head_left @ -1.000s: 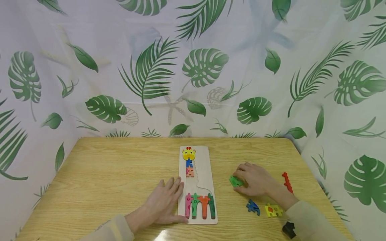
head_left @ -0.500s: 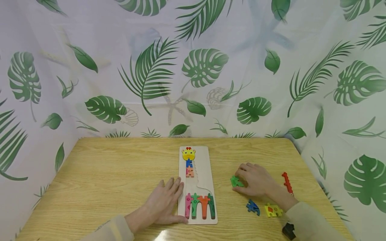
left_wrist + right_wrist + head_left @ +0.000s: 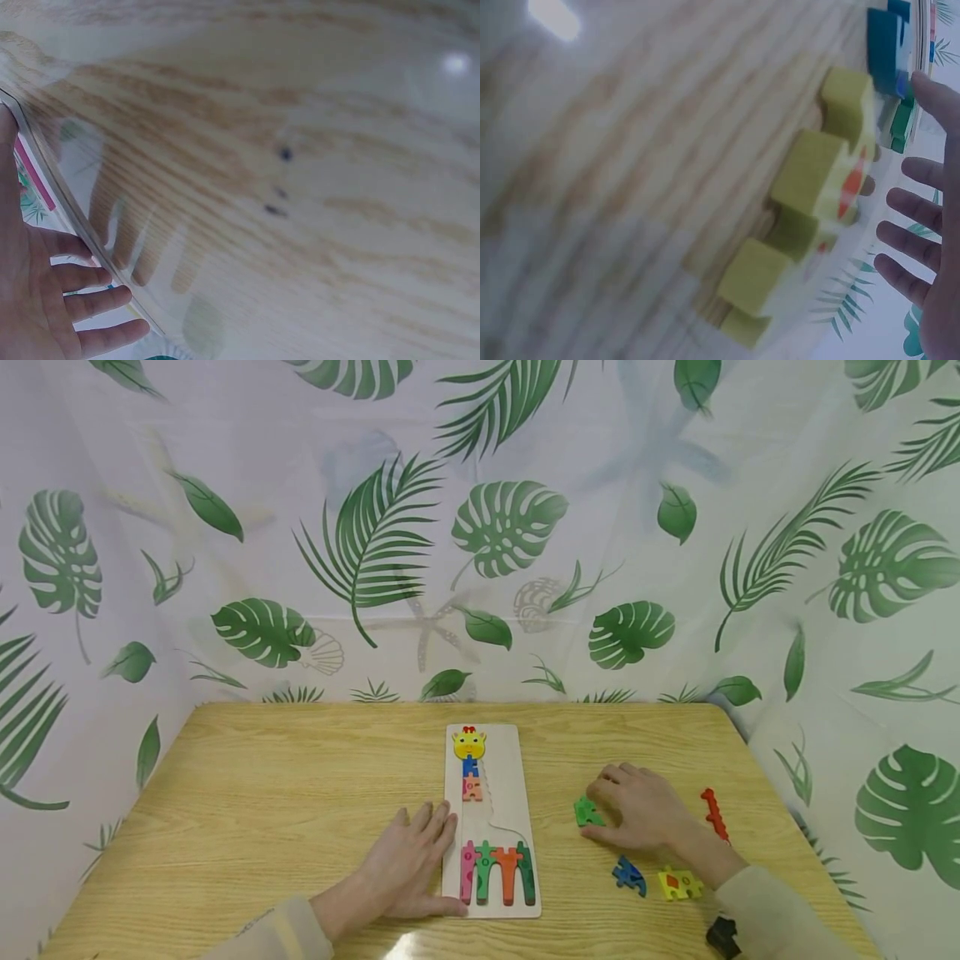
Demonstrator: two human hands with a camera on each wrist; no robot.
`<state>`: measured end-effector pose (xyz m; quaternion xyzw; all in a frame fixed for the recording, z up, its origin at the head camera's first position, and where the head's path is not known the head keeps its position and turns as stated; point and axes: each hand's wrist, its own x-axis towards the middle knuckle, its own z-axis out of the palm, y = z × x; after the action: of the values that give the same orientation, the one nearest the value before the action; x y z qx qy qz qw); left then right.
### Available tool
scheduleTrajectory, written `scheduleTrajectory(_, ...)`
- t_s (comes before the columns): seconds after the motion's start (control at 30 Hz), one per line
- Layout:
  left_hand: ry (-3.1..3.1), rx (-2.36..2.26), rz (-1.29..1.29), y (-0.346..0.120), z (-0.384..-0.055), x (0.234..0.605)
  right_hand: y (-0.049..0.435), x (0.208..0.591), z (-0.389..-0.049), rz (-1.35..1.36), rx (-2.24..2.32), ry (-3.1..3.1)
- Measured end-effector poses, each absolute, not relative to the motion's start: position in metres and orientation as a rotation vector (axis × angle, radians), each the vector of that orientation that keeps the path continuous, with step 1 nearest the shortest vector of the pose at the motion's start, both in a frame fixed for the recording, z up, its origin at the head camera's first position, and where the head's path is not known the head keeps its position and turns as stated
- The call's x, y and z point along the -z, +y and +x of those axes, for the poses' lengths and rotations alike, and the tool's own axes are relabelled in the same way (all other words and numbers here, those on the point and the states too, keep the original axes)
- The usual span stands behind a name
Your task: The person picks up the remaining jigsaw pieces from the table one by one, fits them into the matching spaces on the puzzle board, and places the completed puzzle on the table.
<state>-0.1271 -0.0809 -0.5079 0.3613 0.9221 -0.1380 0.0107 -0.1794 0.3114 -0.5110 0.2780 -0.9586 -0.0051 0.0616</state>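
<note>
In the head view a pale wooden puzzle board (image 3: 508, 793) lies upright on the table, with a yellow giraffe head (image 3: 469, 744), blue and salmon neck pieces and several coloured leg pieces set in it. My left hand (image 3: 401, 860) rests along the board's left edge, fingers spread and thumb at its lower corner. To the right, my right hand (image 3: 637, 806) is beside a green puzzle piece (image 3: 587, 812), thumb and fingers apart around its near side. In the right wrist view the fingers (image 3: 915, 206) look relaxed, with the green piece (image 3: 902, 124) beyond them.
Near the right forearm lie a blue piece (image 3: 629, 876), a yellow piece (image 3: 679, 884), a red piece (image 3: 715, 815) and a black object (image 3: 722, 937) partly under the sleeve. A leaf-patterned curtain (image 3: 555, 635) borders the wooden table (image 3: 285, 777).
The green piece has shifted slightly right on the table. My right hand has drawn back a little to the right, widening from the piece. The left hand has not moved.
</note>
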Motion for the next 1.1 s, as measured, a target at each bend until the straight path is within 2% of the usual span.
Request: scheduleTrajectory(1.1,2.886,0.389,1.122,-0.0814,-0.1273,0.5099,0.3119,0.5164,-0.1844,0.898,0.031,-2.896)
